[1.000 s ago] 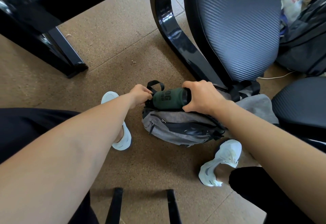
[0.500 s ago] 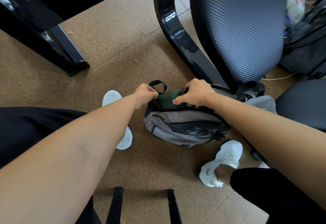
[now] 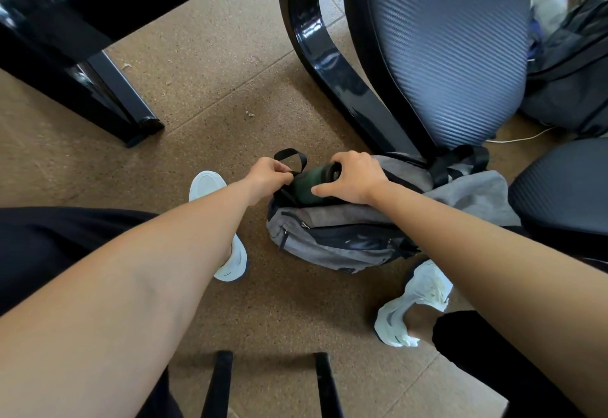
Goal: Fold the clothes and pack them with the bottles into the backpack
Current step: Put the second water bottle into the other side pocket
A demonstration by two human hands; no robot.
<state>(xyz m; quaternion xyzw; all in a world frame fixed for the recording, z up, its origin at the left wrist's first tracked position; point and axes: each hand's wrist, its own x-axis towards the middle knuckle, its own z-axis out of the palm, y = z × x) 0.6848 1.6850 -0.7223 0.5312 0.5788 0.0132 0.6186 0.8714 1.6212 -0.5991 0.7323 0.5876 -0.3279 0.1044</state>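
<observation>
A grey and black backpack (image 3: 335, 243) lies on the brown floor between my feet. A dark green bottle (image 3: 309, 182) lies on its side in the bag's top opening, most of it inside. My right hand (image 3: 352, 177) rests on the bottle's outer end, fingers wrapped over it. My left hand (image 3: 268, 176) grips the edge of the opening beside the black carry loop (image 3: 291, 156). Grey cloth (image 3: 467, 194) spreads from the bag toward the right.
A chair with a blue-grey mesh back (image 3: 444, 49) and a glossy black frame (image 3: 316, 56) stands just behind the bag. A black table leg (image 3: 108, 98) is at the left. A second dark bag (image 3: 572, 65) lies at the far right, a white cable (image 3: 523, 138) beside it.
The bottle has gone deeper into the backpack, so its lettering no longer shows. My right hand has shifted left with it. My left hand has kept its hold on the opening.
</observation>
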